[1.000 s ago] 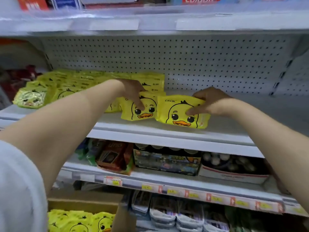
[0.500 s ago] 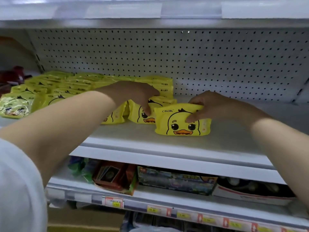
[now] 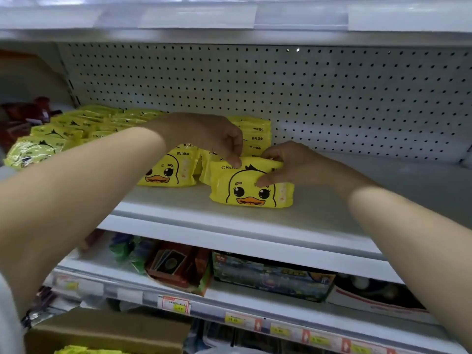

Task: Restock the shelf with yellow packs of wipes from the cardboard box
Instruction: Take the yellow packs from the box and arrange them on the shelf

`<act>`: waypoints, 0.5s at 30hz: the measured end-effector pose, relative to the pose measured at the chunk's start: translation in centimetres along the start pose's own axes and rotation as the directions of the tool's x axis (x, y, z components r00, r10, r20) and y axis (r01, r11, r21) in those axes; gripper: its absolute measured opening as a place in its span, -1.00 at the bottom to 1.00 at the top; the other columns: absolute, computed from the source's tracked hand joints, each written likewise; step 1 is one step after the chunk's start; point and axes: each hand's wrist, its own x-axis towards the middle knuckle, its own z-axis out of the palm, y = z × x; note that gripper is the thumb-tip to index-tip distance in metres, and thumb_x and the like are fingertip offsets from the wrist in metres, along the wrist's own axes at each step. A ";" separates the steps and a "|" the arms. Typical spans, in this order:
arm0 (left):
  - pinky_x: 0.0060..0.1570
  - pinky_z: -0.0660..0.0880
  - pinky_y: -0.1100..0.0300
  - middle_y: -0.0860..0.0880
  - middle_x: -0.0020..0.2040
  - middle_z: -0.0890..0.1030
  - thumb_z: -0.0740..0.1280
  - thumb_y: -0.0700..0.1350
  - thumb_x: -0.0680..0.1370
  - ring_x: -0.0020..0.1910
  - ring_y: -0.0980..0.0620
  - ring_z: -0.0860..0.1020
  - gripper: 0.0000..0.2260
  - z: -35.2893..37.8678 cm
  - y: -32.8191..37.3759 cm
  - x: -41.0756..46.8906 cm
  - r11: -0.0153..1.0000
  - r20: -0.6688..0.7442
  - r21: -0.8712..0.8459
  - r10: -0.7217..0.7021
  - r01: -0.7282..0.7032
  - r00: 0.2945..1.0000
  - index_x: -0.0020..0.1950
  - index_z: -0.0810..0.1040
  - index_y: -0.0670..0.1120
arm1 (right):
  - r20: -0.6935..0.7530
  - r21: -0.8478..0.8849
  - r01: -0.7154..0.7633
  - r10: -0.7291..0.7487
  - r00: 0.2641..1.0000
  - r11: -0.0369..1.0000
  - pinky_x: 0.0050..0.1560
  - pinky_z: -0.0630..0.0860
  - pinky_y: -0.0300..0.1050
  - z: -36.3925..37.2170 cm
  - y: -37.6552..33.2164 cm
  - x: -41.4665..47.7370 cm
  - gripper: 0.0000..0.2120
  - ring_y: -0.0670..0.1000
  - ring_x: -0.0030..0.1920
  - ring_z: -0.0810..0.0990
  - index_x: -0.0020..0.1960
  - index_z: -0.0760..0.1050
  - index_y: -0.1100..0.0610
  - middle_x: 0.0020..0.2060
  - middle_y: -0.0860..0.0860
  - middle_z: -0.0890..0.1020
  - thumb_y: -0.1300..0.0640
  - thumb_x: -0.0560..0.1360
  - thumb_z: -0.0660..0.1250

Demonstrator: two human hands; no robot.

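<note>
Yellow packs (image 3: pixel 74 123) crowd the shelf (image 3: pixel 332 213) behind the held pack (image 3: pixel 250 192).

Single head-worn view, forward and slightly down, close to the shelf (image 3: pixel 332 215).

We read "CKO" on the front pack (image 3: pixel 251 192), the rest covered. The packs (image 3: pixel 256 134) stacked behind it carry 婴儿湿巾. One price tag (image 3: pixel 233 320) on the lower shelf's (image 3: pixel 255 301) front edge may say 14.80; the others blur.
</note>
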 end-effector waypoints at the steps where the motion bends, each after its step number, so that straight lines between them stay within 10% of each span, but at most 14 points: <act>1: -0.19 0.33 0.40 -0.03 0.02 0.53 0.45 -0.09 0.50 -0.01 -0.01 0.46 -0.80 0.2 -0.1 -0.4 0.999 0.007 -0.004 -0.037 0.037 0.999 -0.09 0.42 0.04 | -0.019 0.014 0.009 -0.009 1.000 1.000 0.07 0.59 -0.09 0.5 -0.2 0.3 -0.59 -0.11 -0.03 0.66 0.08 0.64 -0.04 -0.06 -0.12 0.70 -0.05 0.27 0.63; 15: -0.14 0.38 0.23 -0.11 0.00 0.65 0.47 -0.06 0.50 -0.08 -0.02 0.52 -0.83 2.8 -3.8 -1.1 0.981 -0.123 -0.195 -0.034 0.010 0.992 -0.08 0.47 0.09 | -0.095 0.302 0.112 -0.087 0.992 0.947 -0.28 0.57 -0.19 1.0 0.1 -0.7 -0.86 -0.07 -0.26 0.61 -0.06 0.51 0.12 -0.23 0.07 0.66 0.23 0.48 0.47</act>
